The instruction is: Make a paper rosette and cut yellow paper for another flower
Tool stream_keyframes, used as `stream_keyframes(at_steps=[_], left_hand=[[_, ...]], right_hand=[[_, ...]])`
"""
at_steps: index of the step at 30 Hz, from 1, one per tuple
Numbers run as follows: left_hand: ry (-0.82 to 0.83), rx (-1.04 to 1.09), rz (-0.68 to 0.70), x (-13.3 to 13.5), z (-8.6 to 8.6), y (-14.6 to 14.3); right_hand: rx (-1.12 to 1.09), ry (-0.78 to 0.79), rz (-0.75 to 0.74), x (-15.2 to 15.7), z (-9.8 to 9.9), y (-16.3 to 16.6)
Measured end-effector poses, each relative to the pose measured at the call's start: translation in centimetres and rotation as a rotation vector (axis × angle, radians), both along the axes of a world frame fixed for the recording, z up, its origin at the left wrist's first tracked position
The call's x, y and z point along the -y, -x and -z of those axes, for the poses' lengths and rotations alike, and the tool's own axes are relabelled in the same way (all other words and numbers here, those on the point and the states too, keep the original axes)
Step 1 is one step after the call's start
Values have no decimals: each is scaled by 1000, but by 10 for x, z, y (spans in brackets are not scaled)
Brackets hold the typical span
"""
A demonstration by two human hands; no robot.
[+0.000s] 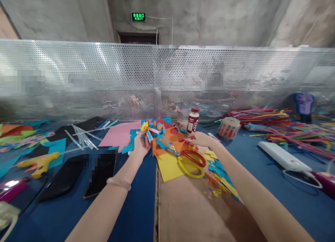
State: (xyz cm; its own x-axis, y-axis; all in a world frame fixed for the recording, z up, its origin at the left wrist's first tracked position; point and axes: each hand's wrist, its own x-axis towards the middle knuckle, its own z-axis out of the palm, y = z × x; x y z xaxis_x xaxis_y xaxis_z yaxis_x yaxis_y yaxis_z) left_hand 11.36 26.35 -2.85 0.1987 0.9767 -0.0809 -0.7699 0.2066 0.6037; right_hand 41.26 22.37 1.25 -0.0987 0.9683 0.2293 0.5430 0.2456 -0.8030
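My left hand [140, 147] is closed round the base of a paper flower [151, 129] made of blue, orange and pink strips with a yellow centre, held just above the table. My right hand [200, 139] reaches over orange paper [175, 134], fingers curled low on the sheet; what they pinch, if anything, is hidden. Red and yellow scissors [190, 160] lie just in front of my right hand on a yellow sheet [169, 167].
A small red-capped bottle [193, 120] and a tape roll [229, 127] stand behind my right hand. Pink paper [119, 134], a yellow glue gun [39, 162], two phones [101, 173], a white power bank [284, 156], coloured sticks [274, 125] and paper scraps [221, 179] lie about. A perforated metal screen [167, 78] closes the back.
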Motion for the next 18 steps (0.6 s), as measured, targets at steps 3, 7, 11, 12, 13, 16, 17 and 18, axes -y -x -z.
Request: stream_keyframes(at_steps=[3,7,11,12,13,16,17,18], left_hand=[[-18,-7,48,2,-1,0],[-49,-24,120,8,-5,-4],[-49,-54,168,13,-8,-6],[-47,-59,167,14,-9,-6],[-45,-61,158,14,-9,-5],[-35,-48,100,12,-8,-2],[-25,-43,77,10,-7,-1],[-12,-38,54,9,-6,1]], right_hand=[[-100,21,-25,4,2,22],[-319,46,-125,11,8,71],[-531,91,-215,20,15,107],[-575,94,-222,22,15,111],[-615,93,-223,23,15,113],[-702,73,-204,20,10,107],[-719,67,-193,19,7,102],[-732,61,-181,17,3,96]])
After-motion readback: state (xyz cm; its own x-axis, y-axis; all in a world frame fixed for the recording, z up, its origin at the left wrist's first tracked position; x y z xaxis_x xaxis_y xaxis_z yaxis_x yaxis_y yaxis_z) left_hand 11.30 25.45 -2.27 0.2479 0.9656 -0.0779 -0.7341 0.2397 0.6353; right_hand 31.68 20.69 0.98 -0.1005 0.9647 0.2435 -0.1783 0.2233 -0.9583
